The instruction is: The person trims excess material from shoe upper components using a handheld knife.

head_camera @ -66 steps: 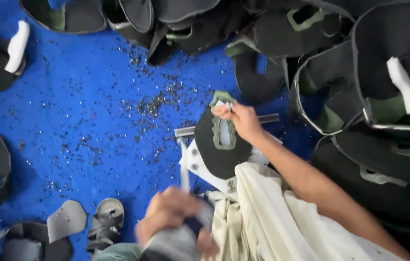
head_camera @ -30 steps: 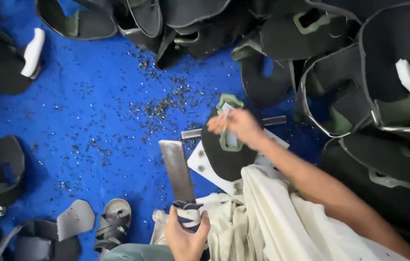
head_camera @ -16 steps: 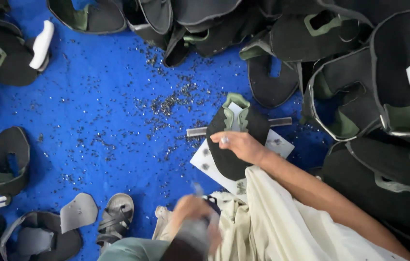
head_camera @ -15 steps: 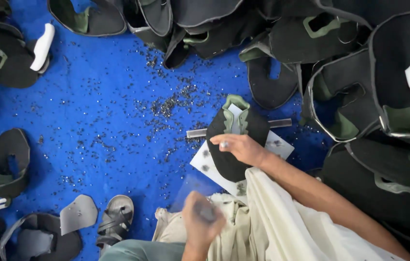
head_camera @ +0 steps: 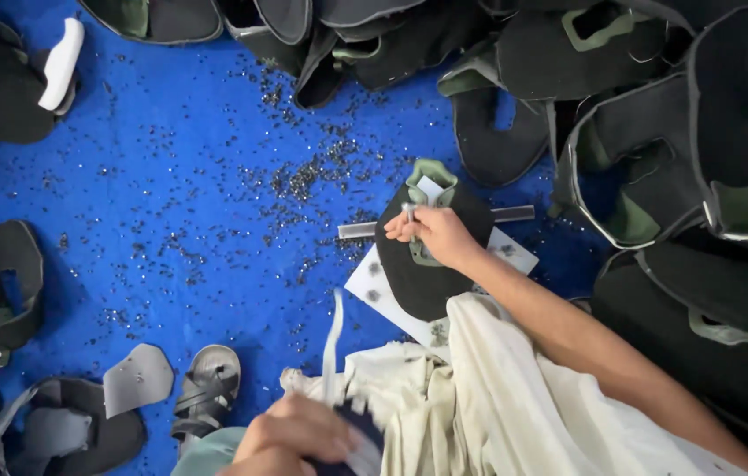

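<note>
Bright blue mat (head_camera: 127, 203) on the floor, speckled with tiny dark bits, ringed by piles of black padded pieces. Right hand (head_camera: 436, 236) pinches a small metal punch (head_camera: 409, 214) upright in closed fingers, on an oval black piece (head_camera: 422, 282) lying over a white board (head_camera: 383, 286). Left hand (head_camera: 290, 436) wraps a flat metal blade (head_camera: 332, 344), blurry. One grey sandal (head_camera: 205, 388) sits nearby.

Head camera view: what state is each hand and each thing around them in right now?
Right hand: pinching a small metal punch upright on the black piece.
Left hand: gripping a flat metal blade, blurred.
Black piece: flat on a white board.
Sandal: lying on the blue mat.
</note>
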